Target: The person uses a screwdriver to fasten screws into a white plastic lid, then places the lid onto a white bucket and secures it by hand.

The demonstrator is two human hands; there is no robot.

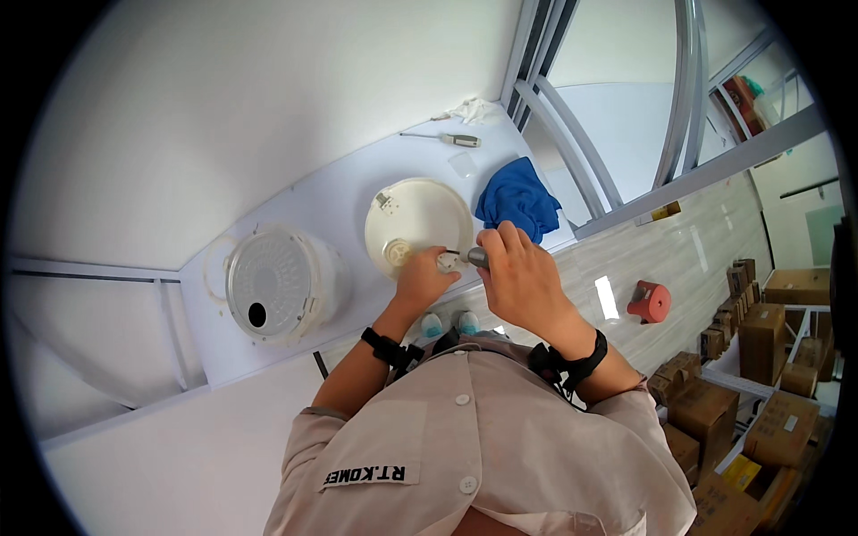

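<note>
Head view, looking down from where I stand: the left hand (424, 282) pinches a small white plastic piece (447, 263) between thumb and fingers, at the near right rim of a round cream plastic bowl-shaped part (433, 207) on the white tabletop (344, 192). The right hand (527, 279) closes round a grey-handled screwdriver (478, 258), its short dark shaft pointing left at the piece, which sits just left of that grip; whether the tip touches, I cannot tell. Crumpled blue cloth (518, 198) lies beyond the right hand.
</note>
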